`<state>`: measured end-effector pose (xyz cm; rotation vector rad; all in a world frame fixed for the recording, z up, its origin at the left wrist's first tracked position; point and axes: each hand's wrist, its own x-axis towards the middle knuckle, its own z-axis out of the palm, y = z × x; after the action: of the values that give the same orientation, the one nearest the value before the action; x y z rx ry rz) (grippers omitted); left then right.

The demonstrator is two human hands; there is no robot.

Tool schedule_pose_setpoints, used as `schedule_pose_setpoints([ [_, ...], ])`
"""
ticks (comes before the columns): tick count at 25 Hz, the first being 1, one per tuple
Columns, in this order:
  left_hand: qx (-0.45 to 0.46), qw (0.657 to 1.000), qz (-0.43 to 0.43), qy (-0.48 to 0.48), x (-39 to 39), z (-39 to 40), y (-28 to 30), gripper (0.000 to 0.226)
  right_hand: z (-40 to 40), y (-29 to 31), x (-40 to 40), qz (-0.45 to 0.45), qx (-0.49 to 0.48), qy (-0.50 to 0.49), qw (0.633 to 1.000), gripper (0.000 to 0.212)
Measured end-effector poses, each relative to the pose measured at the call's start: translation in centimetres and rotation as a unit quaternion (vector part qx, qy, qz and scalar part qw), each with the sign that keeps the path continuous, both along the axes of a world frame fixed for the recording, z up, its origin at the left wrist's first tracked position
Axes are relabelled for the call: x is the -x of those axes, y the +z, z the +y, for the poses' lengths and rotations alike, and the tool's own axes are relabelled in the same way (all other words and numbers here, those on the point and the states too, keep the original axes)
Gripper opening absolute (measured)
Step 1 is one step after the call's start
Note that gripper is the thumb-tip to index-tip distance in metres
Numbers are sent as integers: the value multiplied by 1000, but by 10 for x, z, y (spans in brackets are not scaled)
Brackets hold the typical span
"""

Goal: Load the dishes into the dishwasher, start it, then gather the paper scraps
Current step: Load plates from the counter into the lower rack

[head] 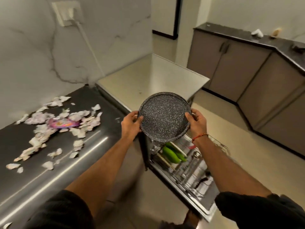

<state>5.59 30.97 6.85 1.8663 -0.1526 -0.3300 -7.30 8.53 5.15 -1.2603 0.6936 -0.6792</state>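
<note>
Speckled plate [164, 116] gripped by left hand [131, 123], right hand [196, 120].

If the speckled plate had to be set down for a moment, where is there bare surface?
The pale appliance top behind the plate is bare. The dark counter is free along its front edge; nearer the wall, paper scraps crowd it. The pulled-out rack holds green dishes.

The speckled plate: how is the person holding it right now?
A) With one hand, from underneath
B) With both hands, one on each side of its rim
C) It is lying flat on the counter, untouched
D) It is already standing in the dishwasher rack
B: the left hand and the right hand each grip an opposite edge of the speckled plate, held in the air above the open dishwasher rack.
</note>
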Motion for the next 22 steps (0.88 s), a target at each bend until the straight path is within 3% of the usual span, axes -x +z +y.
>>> schedule_pose_setpoints([
  [8,-76,991,-46,-100,40,-231,-32,33,-183,-59,97,137,17,-102,985,31],
  [12,-137,971,-63,-184,29,-299,-57,42,-224,-98,95,175,-2,-158,972,33],
  [14,-148,957,-24,-248,13,-331,-80,55,-242,-126,82,180,-15,-176,968,34],
  [18,-153,936,13,-316,-29,-387,-162,66,-269,-203,52,193,-11,-196,961,39],
  [22,-149,936,64,-312,-60,-431,-273,69,-290,-305,20,222,-8,-205,953,49],
])
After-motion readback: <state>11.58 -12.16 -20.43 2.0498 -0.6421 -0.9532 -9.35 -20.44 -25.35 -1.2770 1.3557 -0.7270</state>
